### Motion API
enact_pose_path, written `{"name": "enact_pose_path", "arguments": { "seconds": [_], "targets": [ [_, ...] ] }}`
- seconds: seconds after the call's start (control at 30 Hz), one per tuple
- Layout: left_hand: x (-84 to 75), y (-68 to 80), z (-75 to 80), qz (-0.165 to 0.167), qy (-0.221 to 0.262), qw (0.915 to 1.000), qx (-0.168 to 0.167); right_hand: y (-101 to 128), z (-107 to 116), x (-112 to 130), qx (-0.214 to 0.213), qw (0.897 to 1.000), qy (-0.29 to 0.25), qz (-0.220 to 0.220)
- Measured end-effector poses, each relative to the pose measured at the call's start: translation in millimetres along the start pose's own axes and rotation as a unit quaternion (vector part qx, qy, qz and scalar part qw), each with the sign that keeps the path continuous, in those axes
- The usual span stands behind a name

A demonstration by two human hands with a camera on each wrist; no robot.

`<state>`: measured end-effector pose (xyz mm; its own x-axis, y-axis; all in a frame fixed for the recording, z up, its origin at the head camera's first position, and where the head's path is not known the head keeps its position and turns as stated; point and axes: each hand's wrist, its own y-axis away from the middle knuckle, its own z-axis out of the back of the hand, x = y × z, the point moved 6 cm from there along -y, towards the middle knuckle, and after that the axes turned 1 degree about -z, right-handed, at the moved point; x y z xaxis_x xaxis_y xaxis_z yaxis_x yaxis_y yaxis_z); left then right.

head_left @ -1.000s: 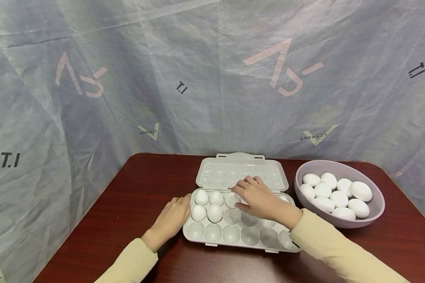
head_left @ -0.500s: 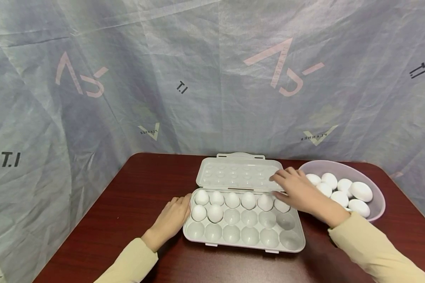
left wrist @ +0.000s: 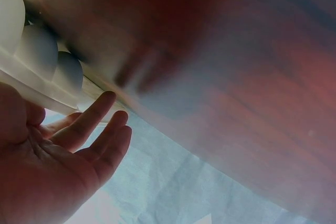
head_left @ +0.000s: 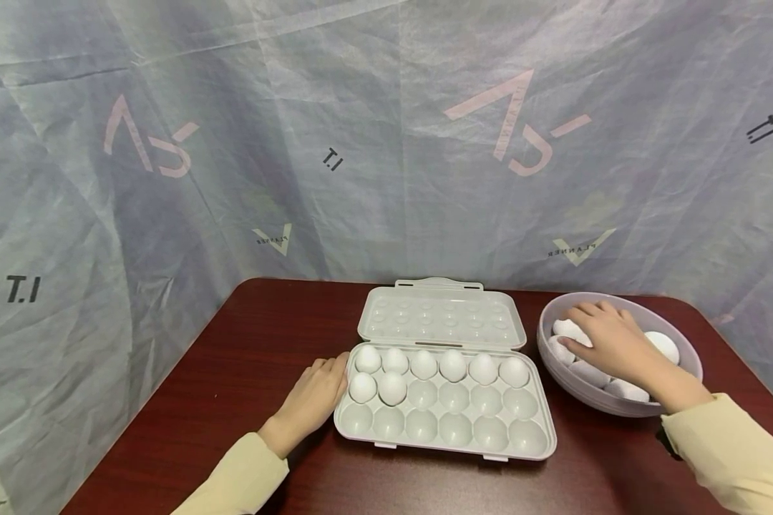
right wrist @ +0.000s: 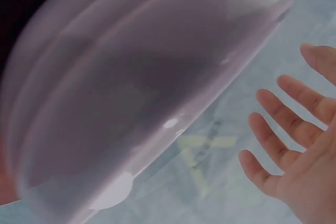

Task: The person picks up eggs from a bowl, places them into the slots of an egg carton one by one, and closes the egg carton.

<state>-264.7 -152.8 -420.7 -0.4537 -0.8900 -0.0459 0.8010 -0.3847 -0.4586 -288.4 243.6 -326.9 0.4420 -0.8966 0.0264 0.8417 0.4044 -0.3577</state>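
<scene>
Lying nearest my head camera: two pale yellow sleeves [head_left: 241, 472] over the dark red counter [head_left: 283, 315]. Left hand [head_left: 312, 393] at the left end of the egg carton [head_left: 444, 449], fingers loosely extended; I can't tell how firmly it touches. In the carton I count eight white eggs [head_left: 393, 388]: two at the left of the middle row, six across the back row. To the right, I have the right hand [head_left: 612, 343] above the lilac bowl [head_left: 580, 390], fingers spread wide; heaped eggs [head_left: 589, 373] below, partly hidden, contact unclear. Behind the cups, the carton's lid [head_left: 438, 307] lies folded back. Farthest: a grey printed sheet [head_left: 386, 143].
</scene>
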Motion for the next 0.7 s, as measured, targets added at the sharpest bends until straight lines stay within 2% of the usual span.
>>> {"name": "enact_pose_path", "arguments": {
  "seconds": [0.2, 0.5, 0.7],
  "targets": [
    [-0.3, -0.2, 0.5, 0.0, -0.001, 1.0, -0.002, 10.7, -2.3, -28.4, 0.0, 1.0, 0.003, -0.023],
    [-1.5, -0.2, 1.6, -0.006, -0.003, 0.9999, -0.008, 26.2, -9.9, -67.4, 0.046, 0.996, 0.013, -0.073],
    [-0.8, 0.2, 1.6, -0.005, -0.002, 1.0, -0.006, 35.3, -11.4, -87.9, 0.057, 0.994, 0.015, -0.097]
  ]
}}
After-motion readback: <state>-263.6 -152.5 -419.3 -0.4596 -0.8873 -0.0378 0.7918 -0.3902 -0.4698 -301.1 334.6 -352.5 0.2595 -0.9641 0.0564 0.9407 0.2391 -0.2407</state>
